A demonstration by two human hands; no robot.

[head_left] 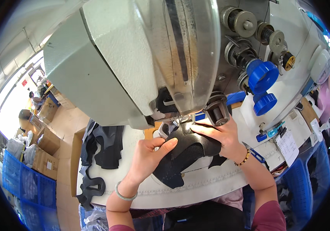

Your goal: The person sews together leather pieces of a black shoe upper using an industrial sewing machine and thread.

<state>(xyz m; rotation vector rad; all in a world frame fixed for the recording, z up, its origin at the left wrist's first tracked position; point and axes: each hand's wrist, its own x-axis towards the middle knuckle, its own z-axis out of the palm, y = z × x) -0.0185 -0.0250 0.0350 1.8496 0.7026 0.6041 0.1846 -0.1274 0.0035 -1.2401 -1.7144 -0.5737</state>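
Observation:
A black shoe upper [184, 154] with mesh and smooth panels lies under the head of a pale green-grey sewing machine [115, 50]. Its far edge is by the presser foot [184, 120]; the needle point is too small to make out. My left hand [151, 154] grips the upper's left side, thumb on top and fingers folded at the edge. On the right side, my right hand [224, 136] holds the piece with its index finger stretched over the top near the foot. The undersides of both grips are hidden.
More black cut pieces [109, 146] are stacked at the table's left, above a curved one [91, 186]. Small blue-handled snips [255, 154] rest beside my right wrist. A paper sheet [287, 146] lies farther right. Blue crates [30, 181] and cardboard boxes [46, 159] stand on the floor.

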